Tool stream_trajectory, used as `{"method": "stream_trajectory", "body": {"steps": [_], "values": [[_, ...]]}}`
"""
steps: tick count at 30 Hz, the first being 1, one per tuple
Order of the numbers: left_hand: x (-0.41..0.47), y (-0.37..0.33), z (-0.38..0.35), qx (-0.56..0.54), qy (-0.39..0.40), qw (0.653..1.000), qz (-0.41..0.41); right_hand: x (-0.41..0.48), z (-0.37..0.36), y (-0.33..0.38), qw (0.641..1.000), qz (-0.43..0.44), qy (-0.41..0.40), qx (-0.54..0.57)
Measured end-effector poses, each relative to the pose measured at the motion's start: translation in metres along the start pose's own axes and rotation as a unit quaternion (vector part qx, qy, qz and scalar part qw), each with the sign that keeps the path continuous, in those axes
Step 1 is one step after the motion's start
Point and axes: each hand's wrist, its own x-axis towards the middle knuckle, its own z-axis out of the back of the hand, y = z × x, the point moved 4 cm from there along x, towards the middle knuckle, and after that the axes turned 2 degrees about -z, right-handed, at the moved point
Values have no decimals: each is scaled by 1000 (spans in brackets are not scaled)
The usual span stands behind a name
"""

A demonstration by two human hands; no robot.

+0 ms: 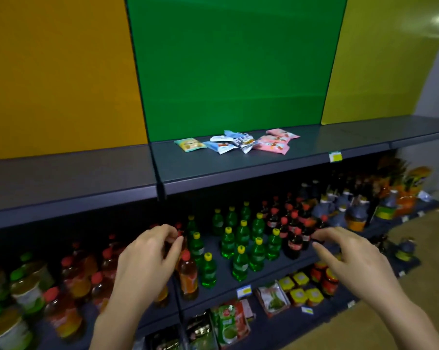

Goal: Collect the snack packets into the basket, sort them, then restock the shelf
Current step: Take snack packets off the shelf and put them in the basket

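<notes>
While both hands hover in the lower half of the frame, the snack packets lie in a loose row on the dark shelf at centre frame, before the green panel. 1 yellow-green packet is at the left end and pink ones are at the right. The left hand has its fingers loosely curled toward the thumb, holding nothing. The right hand is relaxed, fingers slightly spread, empty. Green bottles stand between them on the lower shelf.
</notes>
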Motion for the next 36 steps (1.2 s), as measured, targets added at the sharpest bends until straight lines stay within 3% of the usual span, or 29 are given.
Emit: {"method": "stream_trajectory", "body": {"steps": [11, 18, 23, 26, 31, 36], "values": [[112, -29, -53, 56, -51, 997, 6, 153, -27, 5, 994, 94, -23, 55], [226, -27, -70, 75, -105, 990, 60, 282, -19, 38, 985, 144, -23, 89], [323, -18, -84, 100, -57, 990, 85, 373, -27, 79, 977, 180, 24, 110], [373, 5, -100, 123, -36, 984, 123, 419, -49, 102, 979, 156, 89, 98], [409, 63, -143, 156, 110, 936, 295, 475, -87, 127, 980, 126, 153, 13], [412, 81, -162, 151, 114, 908, 373, 493, -104, 143, 977, 118, 163, -65]]}}
